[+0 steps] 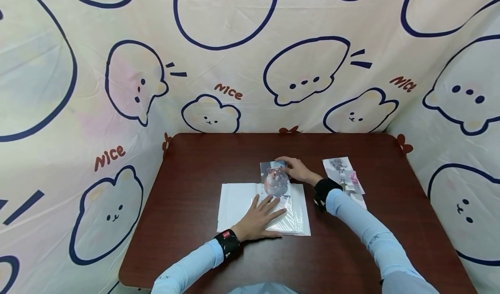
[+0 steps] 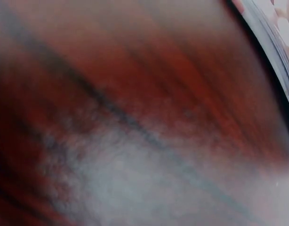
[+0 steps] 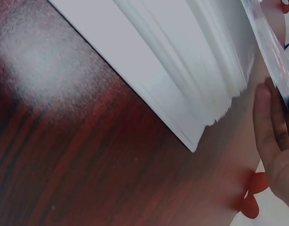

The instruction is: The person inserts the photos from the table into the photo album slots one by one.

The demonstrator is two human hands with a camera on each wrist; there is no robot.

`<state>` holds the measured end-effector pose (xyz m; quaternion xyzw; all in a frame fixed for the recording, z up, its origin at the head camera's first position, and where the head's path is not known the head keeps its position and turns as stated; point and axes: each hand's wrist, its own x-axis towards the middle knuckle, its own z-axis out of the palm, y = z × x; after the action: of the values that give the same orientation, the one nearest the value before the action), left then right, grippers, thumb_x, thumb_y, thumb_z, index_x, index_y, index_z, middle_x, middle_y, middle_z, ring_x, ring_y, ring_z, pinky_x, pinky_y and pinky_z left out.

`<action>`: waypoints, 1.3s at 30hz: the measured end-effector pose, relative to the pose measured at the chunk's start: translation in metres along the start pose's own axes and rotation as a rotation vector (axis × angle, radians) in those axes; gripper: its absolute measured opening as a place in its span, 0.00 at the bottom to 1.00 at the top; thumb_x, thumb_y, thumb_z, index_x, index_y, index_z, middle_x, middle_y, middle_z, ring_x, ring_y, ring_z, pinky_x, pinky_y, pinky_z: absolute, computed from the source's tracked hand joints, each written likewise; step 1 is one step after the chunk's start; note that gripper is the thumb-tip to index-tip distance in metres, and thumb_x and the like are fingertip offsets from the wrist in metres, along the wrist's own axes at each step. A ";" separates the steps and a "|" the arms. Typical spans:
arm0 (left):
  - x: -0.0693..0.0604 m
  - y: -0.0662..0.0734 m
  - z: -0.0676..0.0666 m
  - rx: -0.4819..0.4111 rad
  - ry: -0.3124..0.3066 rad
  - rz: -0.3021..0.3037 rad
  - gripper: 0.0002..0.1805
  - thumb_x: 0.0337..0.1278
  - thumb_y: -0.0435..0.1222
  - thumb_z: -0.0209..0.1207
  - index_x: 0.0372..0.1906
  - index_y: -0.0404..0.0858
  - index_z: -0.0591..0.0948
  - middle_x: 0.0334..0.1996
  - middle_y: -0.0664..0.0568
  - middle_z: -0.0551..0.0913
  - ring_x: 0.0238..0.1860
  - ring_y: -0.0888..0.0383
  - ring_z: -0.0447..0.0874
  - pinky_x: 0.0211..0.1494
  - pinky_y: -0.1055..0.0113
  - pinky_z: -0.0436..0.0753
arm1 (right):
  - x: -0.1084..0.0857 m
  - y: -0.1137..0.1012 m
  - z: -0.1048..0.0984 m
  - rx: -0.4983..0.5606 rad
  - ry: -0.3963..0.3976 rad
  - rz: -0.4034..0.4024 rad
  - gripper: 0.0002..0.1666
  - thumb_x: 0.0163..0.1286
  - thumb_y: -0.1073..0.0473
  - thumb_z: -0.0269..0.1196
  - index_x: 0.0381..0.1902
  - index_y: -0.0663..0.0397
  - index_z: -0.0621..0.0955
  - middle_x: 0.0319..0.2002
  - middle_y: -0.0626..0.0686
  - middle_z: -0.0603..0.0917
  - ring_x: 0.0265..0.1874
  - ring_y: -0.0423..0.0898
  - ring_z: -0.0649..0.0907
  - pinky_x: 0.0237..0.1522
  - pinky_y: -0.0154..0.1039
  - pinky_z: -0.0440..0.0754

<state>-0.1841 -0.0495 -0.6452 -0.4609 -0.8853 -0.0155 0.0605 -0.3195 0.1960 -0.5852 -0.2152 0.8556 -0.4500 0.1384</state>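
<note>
A photo album (image 1: 238, 203) with white pages and clear sleeves lies spread on the table. My left hand (image 1: 258, 222) rests flat on its right-hand page, fingers spread. By its right edge, my right hand (image 1: 297, 171) pinches a photo card (image 1: 275, 180) showing a hamster-like animal. The card's lower part overlaps the top of the clear sleeve; whether it is inside cannot be told. In the right wrist view, the fingers (image 3: 264, 113) hold the card (image 3: 271, 47) above the table, past the album's page edges (image 3: 182, 70). The left wrist view catches only a sliver of album (image 2: 271, 47).
Several loose photo cards (image 1: 339, 172) lie in an overlapping pile on the right side of the brown wooden table (image 1: 187, 168). A patterned cloth (image 1: 250, 68) hangs behind the table's back edge and along both sides.
</note>
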 end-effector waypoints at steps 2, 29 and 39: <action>0.000 0.000 0.001 -0.001 0.015 -0.003 0.47 0.63 0.72 0.52 0.82 0.58 0.60 0.83 0.47 0.56 0.83 0.45 0.53 0.78 0.36 0.61 | 0.001 0.006 0.004 -0.009 -0.025 -0.007 0.25 0.77 0.74 0.53 0.69 0.64 0.75 0.63 0.72 0.77 0.37 0.53 0.82 0.33 0.41 0.83; -0.001 0.000 0.004 -0.054 0.020 -0.011 0.45 0.66 0.69 0.54 0.82 0.56 0.60 0.84 0.47 0.52 0.84 0.45 0.49 0.79 0.35 0.60 | -0.016 0.008 0.005 0.143 -0.299 0.100 0.26 0.73 0.67 0.65 0.67 0.67 0.77 0.43 0.67 0.83 0.20 0.51 0.83 0.26 0.46 0.87; -0.001 0.001 0.006 -0.059 0.032 -0.016 0.45 0.66 0.69 0.54 0.82 0.56 0.60 0.84 0.49 0.52 0.85 0.45 0.46 0.79 0.35 0.60 | -0.018 0.013 0.009 0.149 -0.287 0.013 0.18 0.73 0.72 0.62 0.58 0.71 0.83 0.59 0.74 0.82 0.19 0.49 0.81 0.25 0.44 0.87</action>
<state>-0.1834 -0.0492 -0.6509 -0.4551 -0.8870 -0.0493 0.0609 -0.3033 0.2048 -0.6001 -0.2611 0.7925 -0.4761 0.2778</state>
